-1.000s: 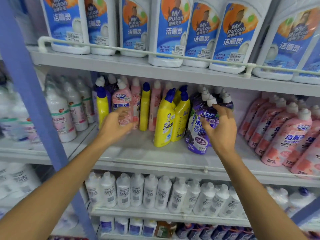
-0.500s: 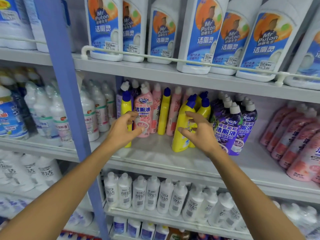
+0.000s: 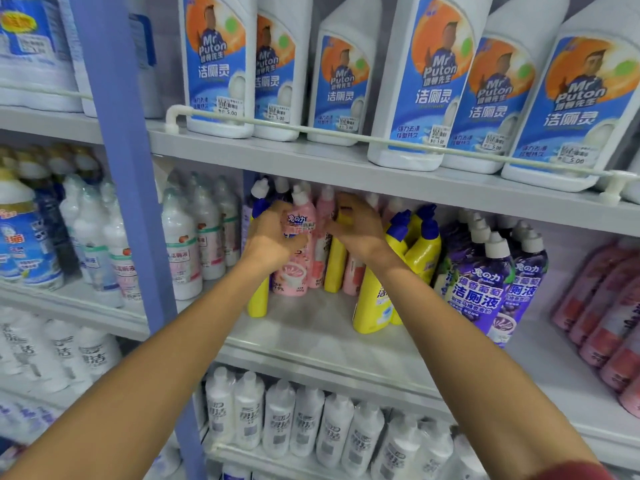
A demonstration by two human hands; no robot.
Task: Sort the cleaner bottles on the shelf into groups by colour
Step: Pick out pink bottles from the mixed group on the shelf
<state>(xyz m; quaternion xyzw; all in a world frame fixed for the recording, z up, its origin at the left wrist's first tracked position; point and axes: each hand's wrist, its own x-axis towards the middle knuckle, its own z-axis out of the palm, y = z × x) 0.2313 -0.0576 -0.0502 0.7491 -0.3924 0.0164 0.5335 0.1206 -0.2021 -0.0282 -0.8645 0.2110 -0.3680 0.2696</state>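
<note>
On the grey metal middle shelf [image 3: 311, 332], the left hand [image 3: 273, 235] curls round the neck of a pink plastic cleaner bottle with a white cap [image 3: 291, 275]. The right hand [image 3: 360, 230] grips the top of a slim yellow plastic bottle [image 3: 335, 268], which stands upright between pink bottles, left of the blue-capped yellow bottles [image 3: 422, 251] and the purple bottles [image 3: 485, 292].

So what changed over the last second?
Right hand let go of the front purple bottle, moved left and now grips the slim yellow bottle near its top. Left hand stayed at the pink bottle, now gripping it. The front yellow bottles stand as before.
</note>
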